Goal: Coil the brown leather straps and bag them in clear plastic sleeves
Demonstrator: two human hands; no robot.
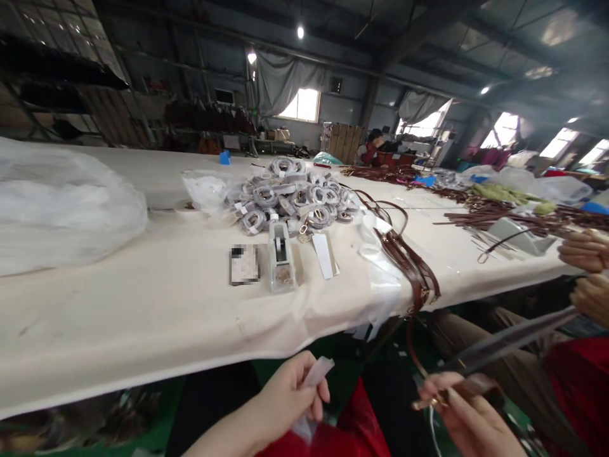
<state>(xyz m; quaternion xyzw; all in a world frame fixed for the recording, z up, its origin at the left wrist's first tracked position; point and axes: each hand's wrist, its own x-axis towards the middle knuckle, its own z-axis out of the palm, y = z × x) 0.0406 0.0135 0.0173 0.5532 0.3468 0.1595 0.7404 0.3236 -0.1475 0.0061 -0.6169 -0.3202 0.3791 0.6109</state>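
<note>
Fingers of left hand (288, 395) pinch plastic strip (320, 372), those of right hand (473, 419) pinch strap (481, 384) — both below near edge of worktop (190, 317). Step seems strap handling — next move calls for steady pinch.

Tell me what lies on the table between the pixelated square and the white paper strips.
A tape dispenser stands on the table between the pixelated square and the white paper strips, as the head view shows.

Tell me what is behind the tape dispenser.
Behind the tape dispenser sits a pile of wrapped, coiled straps. The inside of the pile is covered and cannot be seen.
</note>
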